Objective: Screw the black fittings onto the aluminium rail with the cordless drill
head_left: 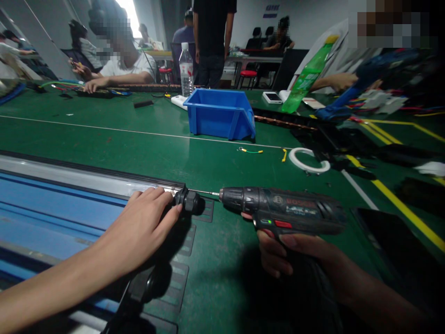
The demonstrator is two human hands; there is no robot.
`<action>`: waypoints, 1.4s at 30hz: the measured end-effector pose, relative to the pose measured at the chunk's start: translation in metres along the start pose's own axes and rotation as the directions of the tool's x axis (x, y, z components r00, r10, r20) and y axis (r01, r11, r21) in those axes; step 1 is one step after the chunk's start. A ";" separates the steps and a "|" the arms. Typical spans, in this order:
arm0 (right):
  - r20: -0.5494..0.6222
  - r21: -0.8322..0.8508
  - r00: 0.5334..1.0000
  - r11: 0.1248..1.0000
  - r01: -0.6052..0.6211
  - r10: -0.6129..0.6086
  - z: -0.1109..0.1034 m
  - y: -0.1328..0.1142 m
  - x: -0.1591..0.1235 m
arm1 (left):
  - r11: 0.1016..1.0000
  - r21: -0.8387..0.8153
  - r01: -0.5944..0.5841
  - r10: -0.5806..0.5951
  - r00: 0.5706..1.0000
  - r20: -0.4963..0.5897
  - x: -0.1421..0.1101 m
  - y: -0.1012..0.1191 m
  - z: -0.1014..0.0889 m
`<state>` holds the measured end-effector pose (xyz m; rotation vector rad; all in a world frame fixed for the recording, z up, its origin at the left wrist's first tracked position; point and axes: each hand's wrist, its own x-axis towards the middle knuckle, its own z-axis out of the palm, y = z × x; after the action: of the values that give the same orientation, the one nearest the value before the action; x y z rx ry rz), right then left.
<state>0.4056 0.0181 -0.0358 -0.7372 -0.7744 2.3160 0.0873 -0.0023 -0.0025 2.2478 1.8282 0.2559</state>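
Black drill (283,208) | in right hand (295,253) | left hand (148,222) touching black fitting (189,201)

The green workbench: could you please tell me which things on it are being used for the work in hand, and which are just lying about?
In use:
black power drill, in the right hand
long silver-and-black bar, under the left hand
black plastic cable gland at the bar's end

Seemingly just lying about:
blue plastic bin
tilted green plastic bottle
flat white ring
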 end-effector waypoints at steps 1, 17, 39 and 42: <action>0.004 -0.001 1.000 1.000 0.006 -0.006 0.000 0.000 0.000 | 1.000 -0.002 -0.002 0.002 1.000 0.001 0.000 0.000 0.000; 0.028 -0.020 1.000 1.000 0.010 -0.009 0.001 -0.001 0.001 | 1.000 -0.002 0.018 -0.018 0.999 0.038 0.000 0.002 -0.002; 0.022 -0.095 0.999 0.995 0.033 -0.031 -0.002 -0.002 -0.002 | 1.000 0.022 0.001 -0.001 1.000 0.000 -0.003 0.004 -0.007; 0.015 -0.083 1.000 0.996 0.015 -0.013 -0.005 0.000 -0.004 | 0.999 0.037 0.001 -0.001 1.000 -0.002 -0.004 0.004 -0.008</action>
<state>0.4115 0.0170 -0.0373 -0.7495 -0.8838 2.2905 0.0884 -0.0063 0.0067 2.2717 1.8502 0.2261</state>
